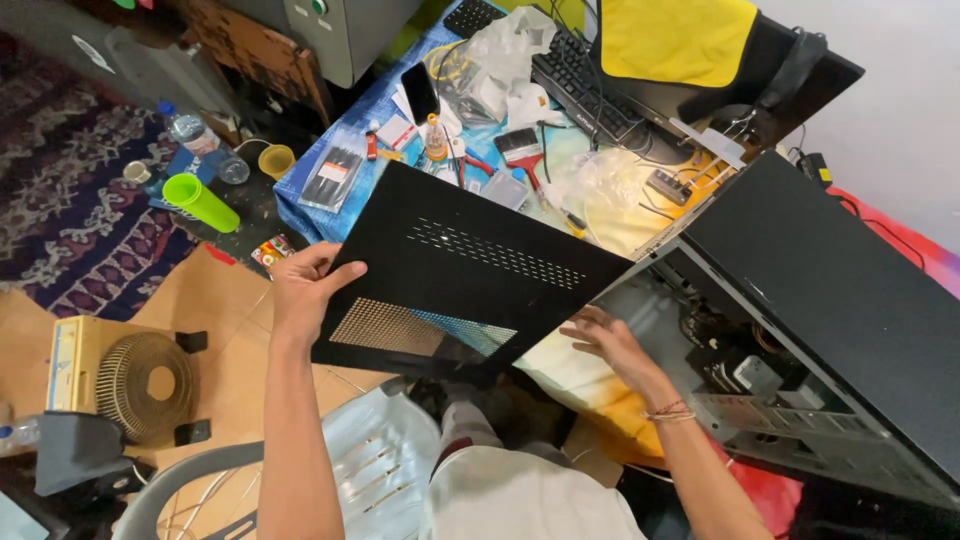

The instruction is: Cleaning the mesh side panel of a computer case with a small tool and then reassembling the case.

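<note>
A flat black metal side panel with rows of vent holes and a mesh patch is held tilted over the table's near edge. My left hand grips its left edge, thumb on top. My right hand reaches under the panel's lower right corner, fingers spread against it. Just to the right lies an opened black computer case on its side, with cables and metal brackets showing inside.
The blue-covered table carries a phone, a paintbrush, pliers, plastic bags and two keyboards. A yellow cloth drapes a monitor. On the floor at left: a small fan, a green cup, a water bottle and a white chair.
</note>
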